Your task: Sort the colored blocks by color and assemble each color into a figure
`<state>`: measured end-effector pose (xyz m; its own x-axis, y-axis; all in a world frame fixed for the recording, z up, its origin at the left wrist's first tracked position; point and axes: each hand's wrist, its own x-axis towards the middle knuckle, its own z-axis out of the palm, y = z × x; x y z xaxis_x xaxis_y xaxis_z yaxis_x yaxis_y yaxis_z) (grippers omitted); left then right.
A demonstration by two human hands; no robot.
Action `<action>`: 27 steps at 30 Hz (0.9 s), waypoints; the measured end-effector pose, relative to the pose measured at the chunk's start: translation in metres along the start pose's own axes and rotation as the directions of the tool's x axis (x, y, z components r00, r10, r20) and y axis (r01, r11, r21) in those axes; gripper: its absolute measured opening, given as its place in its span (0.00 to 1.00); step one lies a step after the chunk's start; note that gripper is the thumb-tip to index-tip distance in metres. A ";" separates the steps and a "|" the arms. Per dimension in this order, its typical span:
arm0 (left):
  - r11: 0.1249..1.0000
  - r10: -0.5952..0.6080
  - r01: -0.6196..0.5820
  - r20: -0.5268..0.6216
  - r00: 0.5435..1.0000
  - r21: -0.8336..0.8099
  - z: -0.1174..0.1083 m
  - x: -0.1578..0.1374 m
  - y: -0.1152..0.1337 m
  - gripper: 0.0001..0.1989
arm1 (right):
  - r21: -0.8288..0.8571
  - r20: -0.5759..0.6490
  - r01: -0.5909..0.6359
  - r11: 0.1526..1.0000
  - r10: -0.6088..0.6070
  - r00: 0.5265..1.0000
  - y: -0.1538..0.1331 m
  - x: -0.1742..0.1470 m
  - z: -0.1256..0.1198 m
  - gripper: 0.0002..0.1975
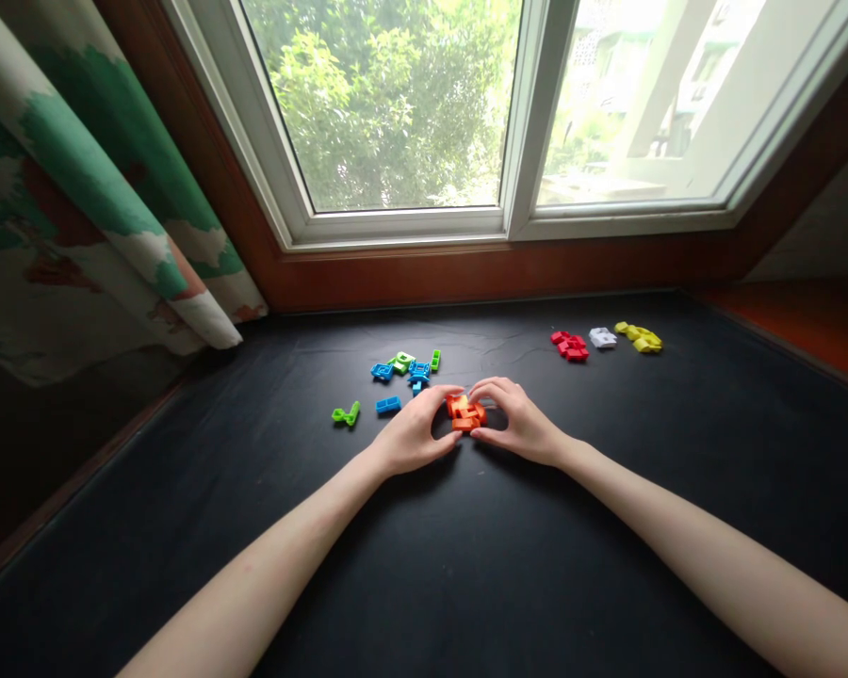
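Observation:
A small cluster of orange plastic building blocks [466,412] lies on the black tabletop between my two hands. My left hand [420,428] curves around its left side, thumb at the near edge and fingers at the far edge. On the right side my right hand [519,424] cups the same cluster, its thumb and fingertips against the pieces. The fingertips partly cover the outer blocks. Just beyond my left hand are blue blocks [418,371] and a blue bar-shaped piece [388,405].
Green blocks [401,362] lie among the blue ones, and a separate green piece [346,414] sits farther left. Red blocks [570,346], white blocks [603,338] and yellow blocks [640,337] form groups at the back right. A curtain [113,188] hangs at the left; a window frame [396,229] stands behind.

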<state>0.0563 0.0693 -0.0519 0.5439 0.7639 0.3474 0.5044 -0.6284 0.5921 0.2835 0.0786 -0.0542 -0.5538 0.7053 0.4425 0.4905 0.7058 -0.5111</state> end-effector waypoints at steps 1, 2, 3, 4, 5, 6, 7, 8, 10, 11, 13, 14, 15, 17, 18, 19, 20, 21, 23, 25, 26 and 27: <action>1.000 -0.003 0.003 0.001 1.000 0.004 0.000 0.000 0.000 0.28 | 0.029 0.015 -0.003 1.000 0.002 1.000 0.001 0.000 -0.001 0.20; 1.000 -0.008 0.008 0.002 1.000 0.007 0.001 0.000 0.000 0.28 | 0.059 0.035 -0.006 0.998 0.004 0.999 0.001 0.000 -0.003 0.21; 1.000 -0.015 0.015 0.002 1.000 0.011 0.001 0.000 0.000 0.28 | 0.091 0.058 -0.013 0.996 0.007 0.998 0.001 0.001 -0.004 0.23; 1.000 -0.023 0.023 -0.001 1.000 0.014 0.002 0.001 -0.001 0.28 | 0.127 0.079 -0.023 0.992 0.013 0.997 0.001 0.001 -0.006 0.23; 0.999 -0.030 0.030 -0.004 1.000 0.016 0.002 0.001 -0.001 0.28 | 0.163 0.094 -0.039 0.986 0.023 0.995 0.001 0.001 -0.007 0.23; 0.999 -0.034 0.034 -0.009 0.999 0.017 0.003 0.001 -0.002 0.28 | 0.197 0.101 -0.057 0.979 0.038 0.994 0.001 0.001 -0.008 0.22; 0.999 -0.035 0.036 -0.014 0.999 0.019 0.004 0.001 -0.003 0.27 | 0.224 0.100 -0.076 0.972 0.055 0.993 0.001 0.001 -0.008 0.22; 0.999 -0.035 0.036 -0.020 0.999 0.021 0.005 0.000 -0.004 0.27 | 0.242 0.093 -0.090 0.966 0.069 0.993 0.001 0.001 -0.008 0.20; 0.999 -0.029 0.030 -0.029 0.999 0.025 0.006 0.000 -0.006 0.26 | 0.247 0.071 -0.096 0.964 0.080 0.994 0.000 0.001 -0.007 0.18; 0.999 -0.024 0.025 -0.030 0.999 0.026 0.007 0.000 -0.007 0.26 | 0.238 0.060 -0.090 0.967 0.078 0.995 0.000 0.001 -0.007 0.17; 0.999 -0.015 0.016 -0.031 0.999 0.028 0.007 0.000 -0.008 0.25 | 0.212 0.047 -0.073 0.975 0.064 0.997 -0.001 0.001 -0.006 0.16; 0.999 -0.012 0.013 -0.033 0.999 0.030 0.008 0.000 -0.008 0.25 | 0.199 0.045 -0.065 0.978 0.057 0.997 -0.001 0.001 -0.006 0.16; 0.999 -0.009 0.010 -0.035 0.999 0.033 0.008 0.000 -0.008 0.26 | 0.187 0.044 -0.058 0.981 0.051 0.998 -0.001 0.001 -0.006 0.16; 0.999 -0.003 0.005 -0.041 0.999 0.037 0.009 0.000 -0.007 0.26 | 0.165 0.043 -0.041 0.985 0.035 0.998 -0.001 0.001 -0.006 0.16; 0.999 0.000 0.002 -0.042 0.999 0.038 0.009 0.000 -0.007 0.26 | 0.155 0.041 -0.030 0.987 0.024 0.999 -0.002 0.000 -0.006 0.16; 0.999 0.003 -0.001 -0.043 0.999 0.040 0.009 0.000 -0.007 0.26 | 0.145 0.039 -0.015 0.989 0.010 0.999 -0.001 0.000 -0.006 0.16; 0.999 0.004 -0.002 -0.044 0.999 0.041 0.009 0.000 -0.006 0.26 | 0.137 0.038 0.000 0.991 -0.005 0.999 -0.001 0.000 -0.005 0.16; 0.999 0.001 0.001 -0.043 0.999 0.043 0.009 0.001 -0.006 0.26 | 0.129 0.039 0.015 0.991 -0.020 0.999 -0.001 0.000 -0.005 0.16; 0.999 -0.012 0.013 -0.040 0.999 0.044 0.009 0.001 -0.007 0.28 | 0.124 0.041 0.031 0.992 -0.036 0.999 -0.001 -0.001 -0.004 0.16; 0.999 -0.024 0.025 -0.036 0.999 0.040 0.009 0.001 -0.007 0.29 | 0.127 0.035 0.028 0.991 -0.032 0.999 -0.001 -0.001 -0.003 0.15; 0.999 -0.025 0.027 -0.034 0.999 0.037 0.009 0.001 -0.007 0.29 | 0.131 0.028 0.022 0.991 -0.026 0.999 -0.001 -0.001 -0.003 0.15; 0.999 -0.024 0.025 -0.032 0.999 0.035 0.009 0.001 -0.007 0.29 | 0.135 0.022 0.017 0.991 -0.020 1.000 -0.001 -0.001 -0.002 0.15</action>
<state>0.0596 0.0729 -0.0622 0.5095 0.7833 0.3562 0.5414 -0.6136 0.5748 0.2854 0.0775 -0.0530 -0.5783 0.6895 0.4361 0.3857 0.7021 -0.5985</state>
